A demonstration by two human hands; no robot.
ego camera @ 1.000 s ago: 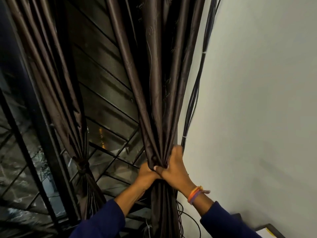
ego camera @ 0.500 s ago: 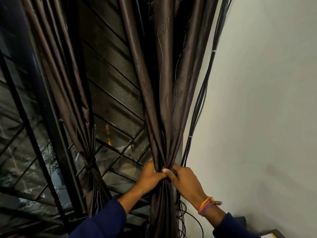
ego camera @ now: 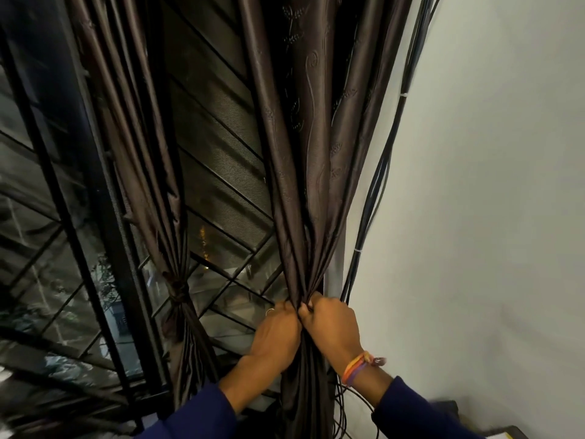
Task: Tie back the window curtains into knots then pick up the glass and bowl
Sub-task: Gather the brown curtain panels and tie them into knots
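Left curtain [ego camera: 152,172] already knotted; beside it, left hand [ego camera: 276,335] and right hand [ego camera: 332,331] grip the gathered right curtain [ego camera: 304,191], unknotted; glass, bowl unseen.

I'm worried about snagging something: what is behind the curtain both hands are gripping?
Behind the right curtain, black cables run down the white wall, and the window grille shows at its left. The left hand and right hand grip it; whatever lies directly behind the fabric is hidden.
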